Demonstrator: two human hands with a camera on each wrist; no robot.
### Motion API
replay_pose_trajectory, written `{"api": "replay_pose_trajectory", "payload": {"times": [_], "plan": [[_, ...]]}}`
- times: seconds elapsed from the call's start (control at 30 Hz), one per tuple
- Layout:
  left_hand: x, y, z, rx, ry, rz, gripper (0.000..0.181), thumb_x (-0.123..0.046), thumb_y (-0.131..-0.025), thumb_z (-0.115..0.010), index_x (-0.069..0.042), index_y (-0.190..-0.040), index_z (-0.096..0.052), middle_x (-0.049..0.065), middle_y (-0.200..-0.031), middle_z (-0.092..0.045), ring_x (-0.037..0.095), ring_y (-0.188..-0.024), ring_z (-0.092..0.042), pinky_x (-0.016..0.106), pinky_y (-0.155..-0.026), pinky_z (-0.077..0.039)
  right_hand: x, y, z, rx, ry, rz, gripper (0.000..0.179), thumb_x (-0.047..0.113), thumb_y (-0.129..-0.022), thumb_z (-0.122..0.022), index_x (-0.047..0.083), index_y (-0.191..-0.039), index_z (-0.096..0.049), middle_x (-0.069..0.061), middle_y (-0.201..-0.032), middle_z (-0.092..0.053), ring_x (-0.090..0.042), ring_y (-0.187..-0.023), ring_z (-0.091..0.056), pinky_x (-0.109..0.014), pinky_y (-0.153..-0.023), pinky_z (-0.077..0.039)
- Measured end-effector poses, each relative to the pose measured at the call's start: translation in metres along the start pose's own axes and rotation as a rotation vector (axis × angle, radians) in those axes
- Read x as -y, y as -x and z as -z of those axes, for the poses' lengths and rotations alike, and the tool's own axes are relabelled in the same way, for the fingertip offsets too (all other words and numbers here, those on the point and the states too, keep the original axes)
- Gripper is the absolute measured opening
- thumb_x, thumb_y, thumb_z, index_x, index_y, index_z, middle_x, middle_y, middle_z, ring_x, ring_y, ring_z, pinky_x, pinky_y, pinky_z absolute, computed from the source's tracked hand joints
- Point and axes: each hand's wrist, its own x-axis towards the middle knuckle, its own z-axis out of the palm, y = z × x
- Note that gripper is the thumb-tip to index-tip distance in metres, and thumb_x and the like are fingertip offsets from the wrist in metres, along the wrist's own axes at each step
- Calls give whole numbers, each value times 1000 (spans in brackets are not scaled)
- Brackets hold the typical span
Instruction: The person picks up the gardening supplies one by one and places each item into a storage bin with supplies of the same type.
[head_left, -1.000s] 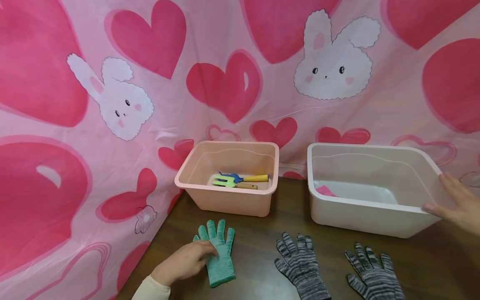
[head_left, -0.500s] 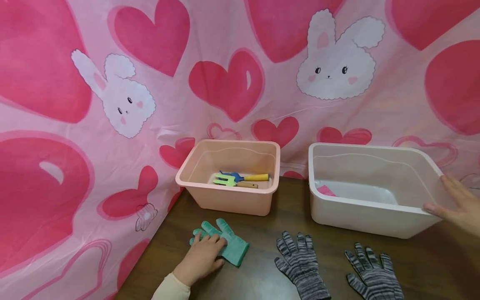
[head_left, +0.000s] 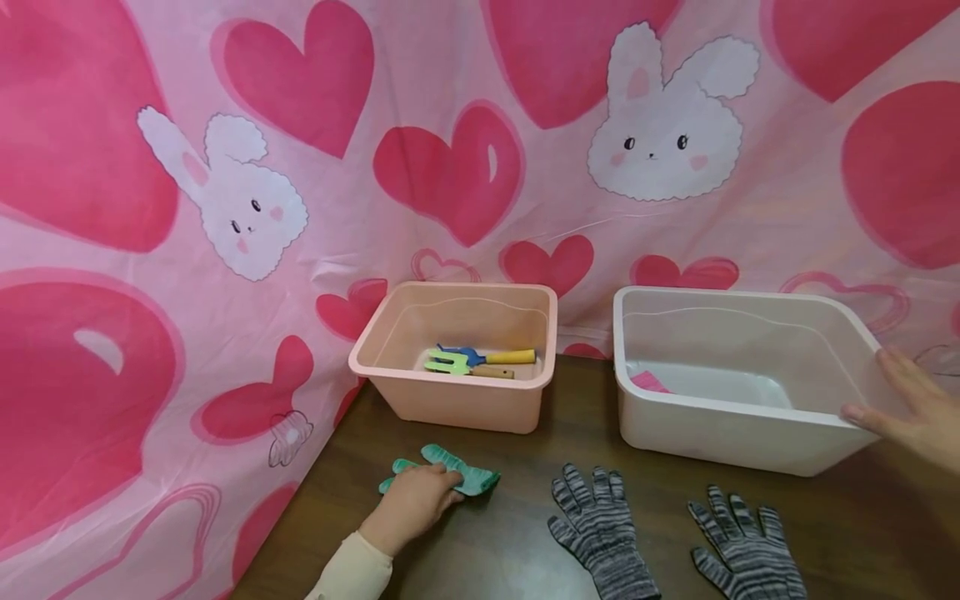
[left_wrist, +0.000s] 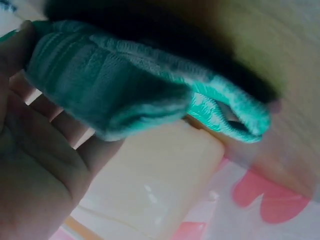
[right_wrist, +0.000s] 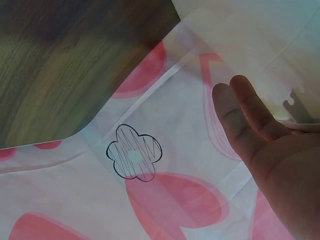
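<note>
My left hand [head_left: 416, 508] grips a green knitted glove [head_left: 474, 479] just over the table, left of centre. In the left wrist view the glove [left_wrist: 115, 85] is folded, its cuff opening [left_wrist: 230, 115] turned to the right, and my fingers lie behind it. At the far right, my right hand [head_left: 918, 412] rests at the right end of a white plastic bin [head_left: 738, 437], thumb at the front rim. Two of its fingers [right_wrist: 250, 112] show extended in the right wrist view. A pink item [head_left: 649, 382] lies inside that bin.
A peach bin [head_left: 457, 404] at the back left holds a green hand fork [head_left: 450, 362] and a blue tool with a yellow handle [head_left: 512, 357]. Two grey striped gloves, one nearer the middle [head_left: 603, 529] and one farther right [head_left: 750, 542], lie flat. A pink heart-and-rabbit cloth [head_left: 450, 67] hangs behind.
The left hand has turned the green glove so its cuff points right, then gathered and folded it in its fingers. The right hand and both bins have stayed put.
</note>
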Motion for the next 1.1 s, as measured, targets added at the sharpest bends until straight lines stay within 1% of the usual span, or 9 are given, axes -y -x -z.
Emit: {"api": "replay_pose_trajectory", "payload": {"times": [0.07,0.17,0.27,0.4,0.47,0.6,0.8,0.9,1.1], "plan": [[2,-2,1,5,73,3,17,-28,-92,-76,-17,-104,-77,-6,-83,-61,12,-73,-64,29,-58,-53,0,0,0,6,8,-16,105,53,-97,-59,-6,-154,7,-34,-158,14,-54,-144,14,-70,-110,9],[3,-3,4,-20,144,18,19,-20,-92,-76,-14,-110,-78,-4,-94,-70,14,-83,-69,32,-65,-57,1,0,1,17,18,-29,106,54,-96,-58,-6,-154,8,-34,-157,15,-54,-143,15,-71,-109,8],[1,-7,8,-75,190,50,22,-16,-92,-75,-13,-113,-76,-2,-101,-74,17,-88,-70,38,-72,-59,2,0,2,21,15,-25,106,53,-97,-58,-7,-154,8,-36,-157,14,-53,-143,15,-71,-109,8],[-2,-13,15,-156,287,87,24,-13,-92,-75,-14,-116,-77,-2,-100,-75,12,-82,-69,38,-74,-59,5,2,3,25,9,-24,106,54,-97,-58,-9,-153,8,-37,-156,15,-53,-143,16,-70,-109,9],[-4,-17,20,-197,367,91,23,-12,-92,-75,-14,-115,-77,-4,-98,-75,7,-78,-66,35,-73,-59,5,2,4,27,8,-28,107,54,-97,-58,-9,-153,8,-36,-156,15,-53,-143,16,-70,-109,10],[-9,-22,26,-241,544,108,22,-7,-94,-72,-13,-114,-78,-7,-98,-74,2,-78,-61,30,-75,-58,4,1,4,39,4,-40,106,52,-97,-59,-8,-153,9,-36,-156,16,-55,-142,16,-72,-107,8],[-17,-29,31,-276,765,121,23,-7,-95,-70,-17,-114,-78,-12,-101,-73,6,-82,-66,29,-77,-58,8,-2,8,89,7,-64,107,53,-97,-57,-8,-152,12,-35,-156,20,-59,-140,15,-77,-103,4],[-21,-34,32,-300,837,119,20,-11,-95,-72,-17,-113,-78,-11,-101,-74,8,-84,-69,30,-78,-58,9,-2,9,102,12,-70,107,54,-98,-56,-9,-151,12,-34,-156,21,-59,-140,16,-77,-103,4],[-32,-45,36,-357,915,135,20,-13,-94,-73,-11,-114,-78,-2,-102,-76,11,-85,-70,32,-80,-58,10,-2,8,98,-7,-42,105,52,-98,-56,-9,-152,11,-35,-156,19,-58,-141,14,-75,-104,6]]}}
